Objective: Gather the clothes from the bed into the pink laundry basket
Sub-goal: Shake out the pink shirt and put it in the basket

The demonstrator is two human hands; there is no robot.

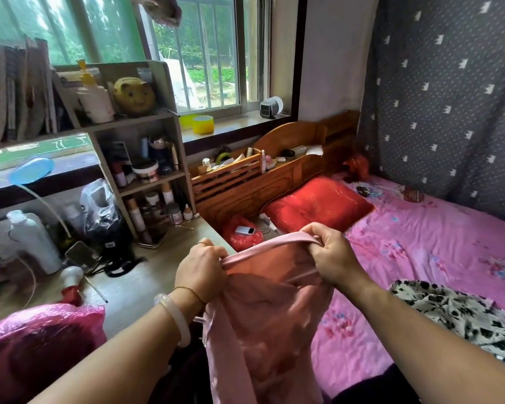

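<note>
Hands, left hand [201, 266] and right hand [334, 255], both clench the pink garment [263, 316] by its top edge, cloth hanging straight down beside the bed [420, 243], basket unseen.

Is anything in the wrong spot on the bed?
Yes. A power bank sits on a red bag wedged between the bed's edge and the desk, an odd spot. A black-and-white patterned garment lies crumpled on the pink sheet, not yet gathered.
</note>
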